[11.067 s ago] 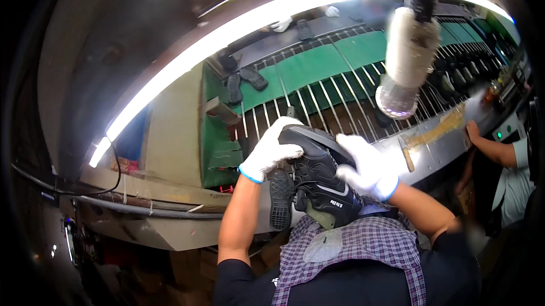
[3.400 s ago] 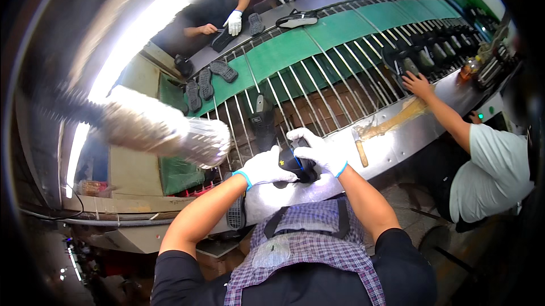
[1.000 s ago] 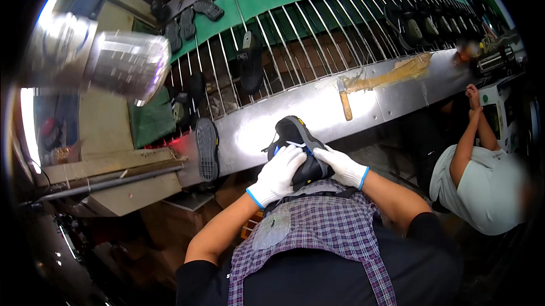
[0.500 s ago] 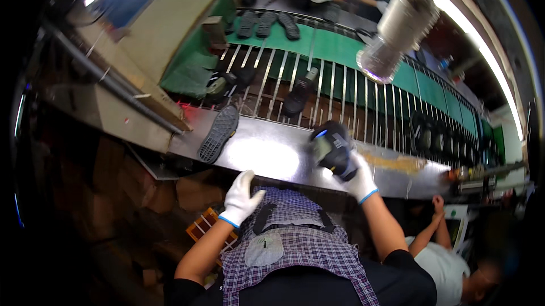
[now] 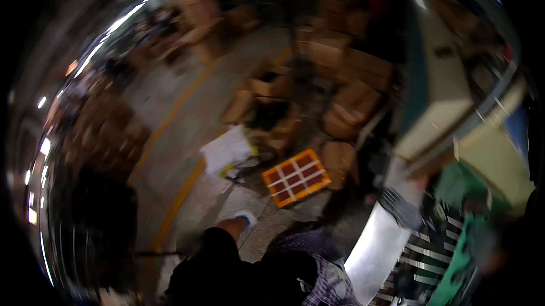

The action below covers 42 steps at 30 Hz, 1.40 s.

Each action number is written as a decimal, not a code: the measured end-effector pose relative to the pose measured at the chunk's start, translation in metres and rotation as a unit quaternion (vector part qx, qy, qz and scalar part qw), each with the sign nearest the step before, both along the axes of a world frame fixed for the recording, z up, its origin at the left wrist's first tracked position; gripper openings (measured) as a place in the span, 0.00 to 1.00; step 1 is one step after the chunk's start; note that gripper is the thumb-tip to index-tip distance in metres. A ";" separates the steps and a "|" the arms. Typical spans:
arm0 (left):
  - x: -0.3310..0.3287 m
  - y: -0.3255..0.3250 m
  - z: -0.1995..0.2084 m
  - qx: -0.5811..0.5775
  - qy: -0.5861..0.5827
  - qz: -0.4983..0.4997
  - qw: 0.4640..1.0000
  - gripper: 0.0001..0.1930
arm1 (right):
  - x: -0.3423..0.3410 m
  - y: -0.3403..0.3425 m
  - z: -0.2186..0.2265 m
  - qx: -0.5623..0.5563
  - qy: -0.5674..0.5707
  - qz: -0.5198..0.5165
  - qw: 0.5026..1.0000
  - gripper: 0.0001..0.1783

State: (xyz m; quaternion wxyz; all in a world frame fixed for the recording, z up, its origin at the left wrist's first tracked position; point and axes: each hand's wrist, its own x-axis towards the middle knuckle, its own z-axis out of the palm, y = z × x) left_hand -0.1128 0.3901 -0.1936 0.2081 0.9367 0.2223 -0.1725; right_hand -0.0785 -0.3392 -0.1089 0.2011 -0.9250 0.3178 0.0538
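Note:
My left hand (image 5: 247, 218), in a white glove with a blue cuff, shows only as a small blurred patch beyond my dark sleeve. Its fingers are smeared, and I cannot make out anything held in it. The orange-framed crate (image 5: 297, 178) with white strips across reddish-brown panels is the nearest distinct thing, ahead and to the right of it. My right hand is out of the picture. At the right, a grey shoe sole (image 5: 401, 207) lies on the shiny metal ledge (image 5: 369, 252) beside the slatted rack.
An open cardboard box (image 5: 273, 114) with dark contents stands ahead, with more cartons (image 5: 352, 104) piled beyond. White sheeting (image 5: 227, 150) lies near it. A yellow floor line (image 5: 176, 113) curves along the left. A pale machine housing (image 5: 440, 102) rises at the right.
My view has swung left from the rack to the floor and cartons. My right hand and the shoe it held have left the picture; the ledge now sits at lower right.

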 end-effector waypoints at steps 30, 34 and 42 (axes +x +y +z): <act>0.017 -0.103 -0.070 -0.092 0.099 -0.039 0.990 0.17 | 0.077 -0.036 0.001 -0.197 0.378 0.430 0.796 0.52; 0.010 -0.079 -0.091 0.015 0.108 -0.145 0.983 0.15 | 0.072 -0.043 0.035 -0.030 0.239 0.343 0.908 0.39; 0.162 -0.107 -0.067 -0.083 -0.010 -0.144 0.986 0.17 | 0.044 -0.007 0.098 0.167 -0.047 0.085 0.981 0.43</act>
